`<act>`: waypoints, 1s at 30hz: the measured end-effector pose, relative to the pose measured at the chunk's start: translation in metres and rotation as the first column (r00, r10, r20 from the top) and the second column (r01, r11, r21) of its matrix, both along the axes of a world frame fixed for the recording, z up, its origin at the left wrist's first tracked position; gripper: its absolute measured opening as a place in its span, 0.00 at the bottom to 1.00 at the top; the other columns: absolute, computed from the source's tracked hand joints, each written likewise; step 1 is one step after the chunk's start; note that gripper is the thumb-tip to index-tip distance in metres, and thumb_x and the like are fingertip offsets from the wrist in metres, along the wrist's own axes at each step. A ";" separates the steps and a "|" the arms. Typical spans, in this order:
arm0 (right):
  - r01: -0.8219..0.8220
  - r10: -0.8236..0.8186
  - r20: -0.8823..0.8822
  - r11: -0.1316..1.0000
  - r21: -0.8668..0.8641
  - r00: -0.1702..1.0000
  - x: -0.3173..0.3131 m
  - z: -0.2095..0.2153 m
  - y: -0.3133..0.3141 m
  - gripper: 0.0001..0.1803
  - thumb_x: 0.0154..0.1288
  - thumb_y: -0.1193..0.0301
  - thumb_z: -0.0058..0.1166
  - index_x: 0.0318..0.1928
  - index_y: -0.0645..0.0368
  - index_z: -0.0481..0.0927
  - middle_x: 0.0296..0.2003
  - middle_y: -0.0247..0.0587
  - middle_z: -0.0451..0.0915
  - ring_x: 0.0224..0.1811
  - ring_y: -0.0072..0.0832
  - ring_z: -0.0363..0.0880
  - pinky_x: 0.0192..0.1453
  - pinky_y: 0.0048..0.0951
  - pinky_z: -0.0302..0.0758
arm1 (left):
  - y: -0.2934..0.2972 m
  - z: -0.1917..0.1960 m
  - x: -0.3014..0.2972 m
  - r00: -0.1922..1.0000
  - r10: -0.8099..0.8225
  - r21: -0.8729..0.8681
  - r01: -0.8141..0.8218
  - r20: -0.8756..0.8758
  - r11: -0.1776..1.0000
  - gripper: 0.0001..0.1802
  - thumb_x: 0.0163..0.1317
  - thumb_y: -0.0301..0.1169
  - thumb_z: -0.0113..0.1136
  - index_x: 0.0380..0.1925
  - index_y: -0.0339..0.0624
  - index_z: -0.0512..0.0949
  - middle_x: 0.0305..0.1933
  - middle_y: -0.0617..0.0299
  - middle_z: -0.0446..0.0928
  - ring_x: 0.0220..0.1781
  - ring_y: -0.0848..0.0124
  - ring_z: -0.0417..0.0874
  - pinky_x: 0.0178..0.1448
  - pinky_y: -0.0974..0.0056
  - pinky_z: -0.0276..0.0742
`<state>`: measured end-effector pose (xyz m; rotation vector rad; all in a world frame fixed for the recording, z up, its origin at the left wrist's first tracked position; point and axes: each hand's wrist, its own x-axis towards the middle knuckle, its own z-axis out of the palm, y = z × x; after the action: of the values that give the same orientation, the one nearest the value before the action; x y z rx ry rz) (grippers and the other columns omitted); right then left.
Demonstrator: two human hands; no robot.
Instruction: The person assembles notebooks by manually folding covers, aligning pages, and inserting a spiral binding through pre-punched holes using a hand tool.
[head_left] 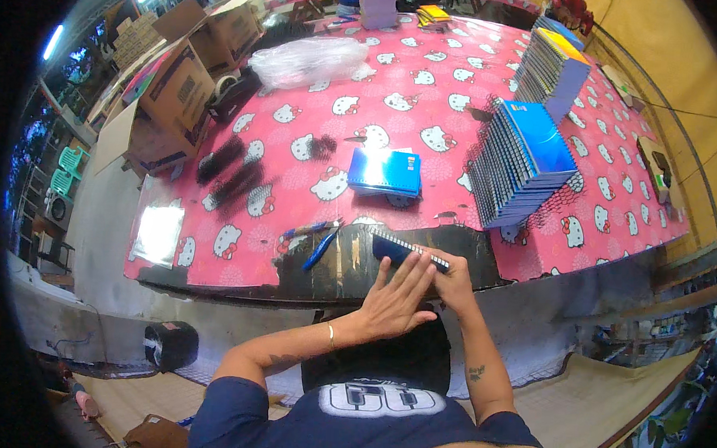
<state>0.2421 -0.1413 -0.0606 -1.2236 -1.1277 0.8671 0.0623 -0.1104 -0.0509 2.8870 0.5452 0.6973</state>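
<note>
Close to the table's front edge, my right hand [453, 284] grips the right end of a small dark-blue spiral notebook [387, 247]. Its coil faces away from me. My left hand [399, 296] lies across the notebook with the fingers stretched out flat, covering much of the cover. Blue-handled pliers [320, 249] rest just left of the notebook on the bare dark strip of table. Farther back lies a small pile of blue notebooks [385, 173]. To the right rises a tall stack of blue spiral notebooks [526, 163].
Behind that stack stands another with yellow covers [555, 65]. Loose black binding coils [238, 176] lie on the left of the pink patterned tablecloth [411, 76]. A clear plastic bag [309, 62], a tape dispenser [230, 95] and cardboard boxes [173, 95] are at the far left.
</note>
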 end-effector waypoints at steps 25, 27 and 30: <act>0.124 -0.160 0.882 0.985 0.116 0.443 -0.008 0.087 0.008 0.12 0.62 0.69 0.65 0.46 0.52 0.82 0.36 0.37 0.77 0.35 0.39 0.84 0.37 0.39 0.79 | 0.105 0.038 -0.116 0.877 0.437 -0.064 -0.457 -0.200 0.887 0.23 0.70 0.38 0.58 0.63 0.43 0.73 0.62 0.45 0.74 0.64 0.44 0.73 0.66 0.48 0.71; 0.158 -0.196 0.876 0.978 0.139 0.442 -0.009 0.091 0.011 0.12 0.62 0.68 0.65 0.46 0.52 0.83 0.36 0.37 0.78 0.36 0.38 0.84 0.38 0.39 0.79 | 0.096 0.043 -0.103 0.905 0.419 -0.457 -0.342 0.077 0.821 0.23 0.73 0.36 0.54 0.65 0.42 0.72 0.58 0.49 0.77 0.61 0.48 0.77 0.63 0.50 0.72; 0.176 -0.206 0.863 0.975 0.139 0.461 -0.013 0.088 0.013 0.11 0.63 0.66 0.64 0.44 0.53 0.83 0.36 0.37 0.79 0.36 0.38 0.84 0.38 0.39 0.80 | 0.057 0.054 -0.068 0.868 0.484 -0.992 0.122 0.110 0.007 0.24 0.77 0.39 0.50 0.66 0.36 0.71 0.46 0.57 0.79 0.47 0.64 0.84 0.49 0.59 0.83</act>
<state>0.2294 -0.1287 0.0276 -1.8070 -1.7459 -0.0565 -0.0059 -0.0535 0.0029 1.1699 0.8780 0.5504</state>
